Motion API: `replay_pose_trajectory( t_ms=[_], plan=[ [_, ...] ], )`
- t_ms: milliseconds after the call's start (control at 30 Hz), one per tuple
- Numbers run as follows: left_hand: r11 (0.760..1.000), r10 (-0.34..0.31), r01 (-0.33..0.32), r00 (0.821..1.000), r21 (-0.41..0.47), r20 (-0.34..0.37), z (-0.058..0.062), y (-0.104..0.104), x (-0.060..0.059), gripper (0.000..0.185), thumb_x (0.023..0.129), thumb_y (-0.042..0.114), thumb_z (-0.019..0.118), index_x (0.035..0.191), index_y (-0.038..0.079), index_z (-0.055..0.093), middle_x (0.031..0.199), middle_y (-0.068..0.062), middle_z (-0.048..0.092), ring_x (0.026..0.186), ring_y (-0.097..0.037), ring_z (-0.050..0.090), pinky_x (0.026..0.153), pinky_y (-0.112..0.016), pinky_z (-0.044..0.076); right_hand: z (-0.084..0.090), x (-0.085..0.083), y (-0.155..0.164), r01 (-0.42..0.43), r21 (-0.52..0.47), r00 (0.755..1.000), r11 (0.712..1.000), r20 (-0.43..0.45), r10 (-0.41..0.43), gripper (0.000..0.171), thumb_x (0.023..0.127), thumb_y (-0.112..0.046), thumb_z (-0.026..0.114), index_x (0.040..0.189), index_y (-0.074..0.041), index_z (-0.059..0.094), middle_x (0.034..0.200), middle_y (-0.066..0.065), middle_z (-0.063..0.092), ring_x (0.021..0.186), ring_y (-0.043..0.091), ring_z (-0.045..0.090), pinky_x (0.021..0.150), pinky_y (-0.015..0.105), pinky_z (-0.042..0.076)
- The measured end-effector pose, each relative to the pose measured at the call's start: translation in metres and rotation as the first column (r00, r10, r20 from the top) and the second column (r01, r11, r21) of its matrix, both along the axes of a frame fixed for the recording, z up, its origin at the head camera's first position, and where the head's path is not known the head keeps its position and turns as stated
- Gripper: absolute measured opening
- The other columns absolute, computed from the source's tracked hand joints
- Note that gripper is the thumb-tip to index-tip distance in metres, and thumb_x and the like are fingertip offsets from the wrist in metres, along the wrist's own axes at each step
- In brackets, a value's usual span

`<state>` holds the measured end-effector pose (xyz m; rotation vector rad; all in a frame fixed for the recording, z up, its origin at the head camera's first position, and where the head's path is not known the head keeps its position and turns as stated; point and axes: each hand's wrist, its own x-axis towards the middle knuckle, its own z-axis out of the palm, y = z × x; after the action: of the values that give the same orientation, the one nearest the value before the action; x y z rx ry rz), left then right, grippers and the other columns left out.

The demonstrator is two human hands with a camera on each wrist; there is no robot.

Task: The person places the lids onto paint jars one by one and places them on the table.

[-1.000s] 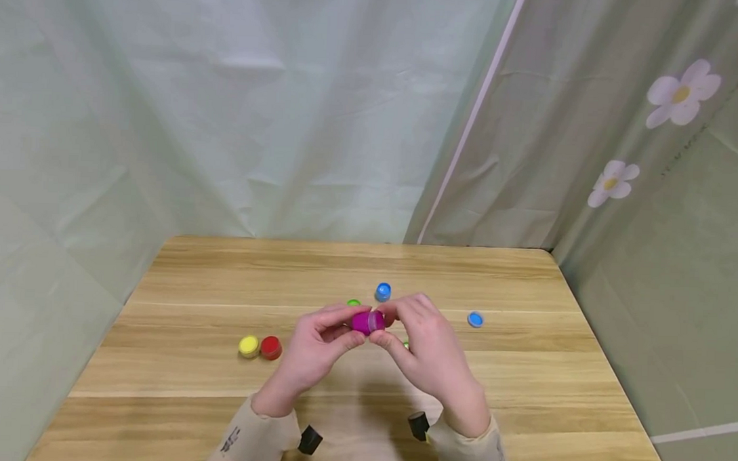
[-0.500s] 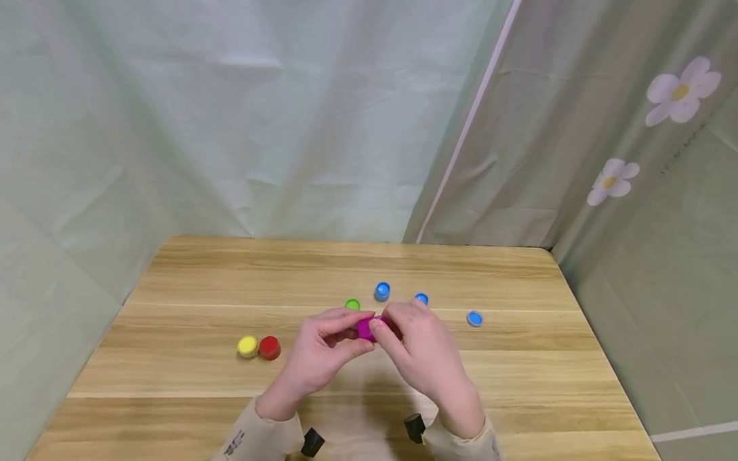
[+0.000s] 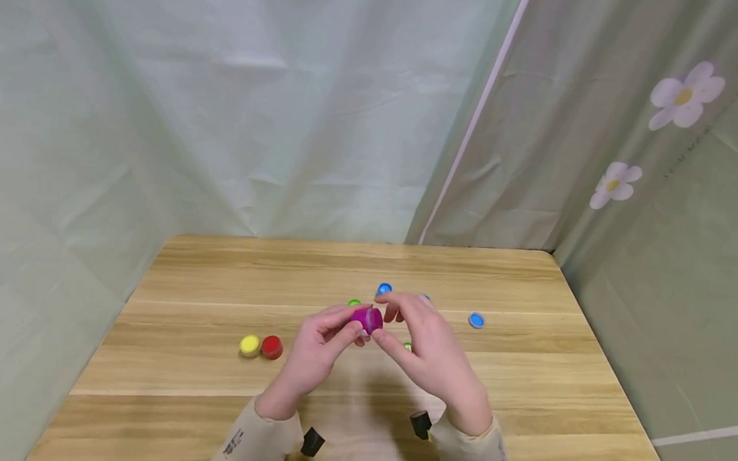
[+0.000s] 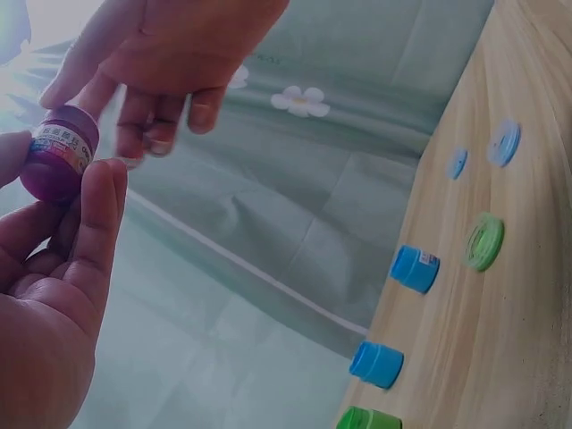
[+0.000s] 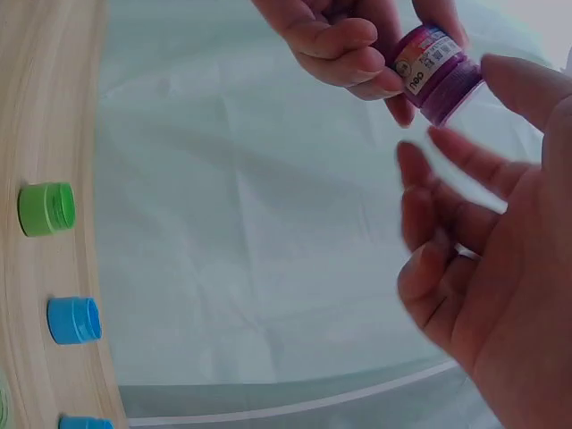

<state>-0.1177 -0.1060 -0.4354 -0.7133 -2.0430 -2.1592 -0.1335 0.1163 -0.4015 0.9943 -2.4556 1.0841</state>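
A wooden table is enclosed by pale green curtains, printed with white flowers to the right of the hands. Above the tabletop, a purple jar is held between the two hands. It is pinched by the thumb and fingers of the left hand. Its long axis is turned sideways, running from one hand toward the other: the base is pointed at the left palm, the lid end toward the right hand. A white label is shown around its side.

The right hand is spread, its thumb and fingers parted just beside the lid end; whether the thumb tip is in contact cannot be told.

Just beyond the left fingertips, a green jar is partly covered. Beyond the gap between the hands, a blue jar is set down, and another blue jar is mostly hidden behind the right hand. Beneath that hand, a green lid is seen. Well to its right, a blue lid is laid flat, and a second blue lid is shown by the left wrist view. Left of the left hand, a yellow jar and a red jar are placed side by side.
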Motion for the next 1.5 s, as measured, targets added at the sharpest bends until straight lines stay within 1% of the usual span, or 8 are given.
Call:
replay_pose_trajectory(
  t_ms=[167, 333, 567, 867, 967, 1067, 1233, 1500],
  plan=[
    [1.000, -0.008, 0.008, 1.000, 0.012, 0.015, 0.001, -0.002, 0.001, 0.031, 0.107, 0.002, 0.064, 0.135, -0.008, 0.068, 0.116, -0.018, 0.072, 0.090, -0.019, 0.071, 0.084, -0.032, 0.063, 0.001, -0.001, -0.001, -0.045, 0.028, 0.996, 0.999, -0.069, 0.047, 0.037, 0.110, -0.042, 0.060, 0.138, -0.017, 0.062, 0.110, -0.008, 0.066, 0.107, 0.012, 0.060, 0.088, 0.034, 0.054],
    [0.999, -0.021, 0.021, 1.000, 0.047, 0.018, 0.000, -0.002, 0.000, 0.035, 0.102, 0.000, 0.070, 0.135, -0.010, 0.068, 0.121, -0.019, 0.072, 0.095, -0.017, 0.073, 0.085, -0.033, 0.063, 0.000, 0.000, -0.005, -0.031, 0.083, 0.996, 0.996, -0.084, 0.038, 0.047, 0.110, -0.052, 0.043, 0.132, -0.014, 0.059, 0.104, -0.010, 0.065, 0.106, 0.014, 0.058, 0.087, 0.034, 0.051],
    [0.999, 0.012, -0.010, 0.999, 0.046, -0.053, -0.006, 0.001, -0.001, 0.036, 0.097, -0.003, 0.075, 0.132, -0.010, 0.070, 0.123, -0.023, 0.072, 0.104, -0.018, 0.074, 0.087, -0.035, 0.062, -0.001, 0.002, -0.009, 0.034, 0.137, 0.996, 0.990, -0.088, -0.022, 0.062, 0.109, -0.058, 0.026, 0.130, -0.011, 0.059, 0.100, -0.008, 0.062, 0.099, 0.014, 0.055, 0.081, 0.033, 0.049],
    [0.997, 0.074, -0.072, 0.988, 0.020, -0.137, -0.008, 0.004, -0.002, 0.035, 0.094, -0.009, 0.077, 0.129, -0.010, 0.072, 0.115, -0.023, 0.075, 0.098, -0.017, 0.074, 0.087, -0.033, 0.063, -0.004, 0.002, -0.012, 0.080, 0.145, 0.993, 0.986, -0.100, -0.066, 0.062, 0.110, -0.058, 0.024, 0.127, -0.012, 0.061, 0.093, -0.010, 0.058, 0.094, 0.012, 0.054, 0.079, 0.032, 0.048],
    [0.997, 0.082, -0.081, 0.992, 0.013, -0.100, -0.007, 0.003, -0.002, 0.034, 0.094, -0.008, 0.077, 0.128, -0.010, 0.072, 0.116, -0.021, 0.075, 0.098, -0.017, 0.074, 0.087, -0.032, 0.062, -0.005, 0.002, -0.012, 0.087, 0.136, 0.992, 0.987, -0.098, -0.074, 0.062, 0.111, -0.058, 0.024, 0.128, -0.012, 0.062, 0.092, -0.010, 0.056, 0.091, 0.011, 0.052, 0.076, 0.030, 0.047],
    [0.994, 0.107, -0.107, 0.994, 0.000, -0.005, -0.004, 0.001, -0.001, 0.031, 0.094, -0.005, 0.079, 0.124, -0.008, 0.074, 0.115, -0.016, 0.076, 0.097, -0.017, 0.072, 0.086, -0.030, 0.062, -0.005, 0.002, -0.013, 0.086, 0.116, 0.995, 0.990, -0.064, -0.079, 0.056, 0.113, -0.055, 0.030, 0.132, -0.014, 0.062, 0.093, -0.010, 0.057, 0.090, 0.012, 0.053, 0.075, 0.030, 0.047],
    [0.989, 0.149, -0.149, 0.980, -0.010, 0.133, 0.002, -0.003, 0.000, 0.032, 0.092, -0.001, 0.082, 0.122, -0.006, 0.073, 0.115, -0.012, 0.075, 0.098, -0.019, 0.070, 0.087, -0.028, 0.061, -0.005, 0.003, -0.012, 0.095, 0.012, 0.996, 0.995, 0.005, -0.095, 0.041, 0.114, -0.043, 0.047, 0.137, -0.015, 0.065, 0.099, -0.008, 0.064, 0.094, 0.012, 0.060, 0.080, 0.033, 0.054],
    [0.984, 0.169, -0.177, 0.972, 0.034, 0.163, 0.004, -0.012, -0.004, 0.042, 0.090, -0.005, 0.082, 0.130, -0.004, 0.068, 0.122, -0.012, 0.074, 0.107, -0.021, 0.071, 0.095, -0.030, 0.059, -0.002, 0.000, 0.001, 0.173, -0.165, 0.985, 0.971, 0.013, -0.173, 0.025, 0.113, -0.025, 0.054, 0.126, -0.014, 0.073, 0.092, -0.007, 0.066, 0.084, 0.010, 0.062, 0.074, 0.033, 0.054]
  ],
)
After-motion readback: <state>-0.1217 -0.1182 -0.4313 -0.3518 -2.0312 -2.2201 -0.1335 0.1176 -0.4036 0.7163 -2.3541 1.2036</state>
